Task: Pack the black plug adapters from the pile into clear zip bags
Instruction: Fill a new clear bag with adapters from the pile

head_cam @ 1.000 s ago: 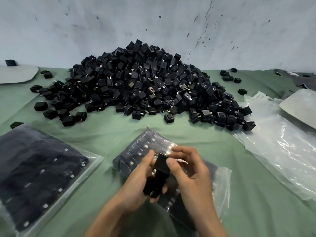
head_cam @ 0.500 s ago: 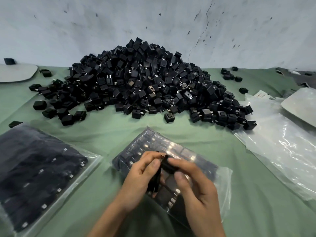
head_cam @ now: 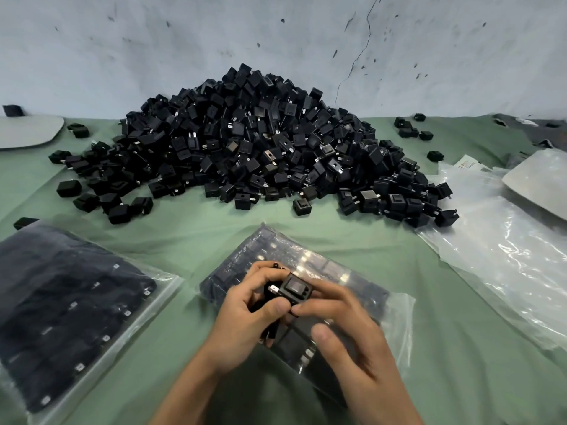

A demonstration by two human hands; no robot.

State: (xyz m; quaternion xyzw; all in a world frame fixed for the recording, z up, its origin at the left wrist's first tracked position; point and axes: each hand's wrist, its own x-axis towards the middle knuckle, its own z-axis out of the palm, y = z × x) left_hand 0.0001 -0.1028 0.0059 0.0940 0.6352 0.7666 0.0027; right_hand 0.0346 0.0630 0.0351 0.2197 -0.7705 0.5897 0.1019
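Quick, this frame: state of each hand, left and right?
Left hand: closed, grip on a few black plug adapters.
Right hand: closed, fingers curled round the front adapter.

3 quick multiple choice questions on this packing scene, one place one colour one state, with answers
1. Where do the empty bags lie from the pile? A) to its right B) to its left C) on top of it
2. What colour is the cloth? A) red B) green C) white
3. What are the left hand and right hand doing? A) lying flat on the cloth B) digging in the pile C) holding adapters over the middle bag
Answers: 1 A, clear sheets spread at the right edge; 2 B, green shows around the pile; 3 C, both grip adapters above the part-filled bag.
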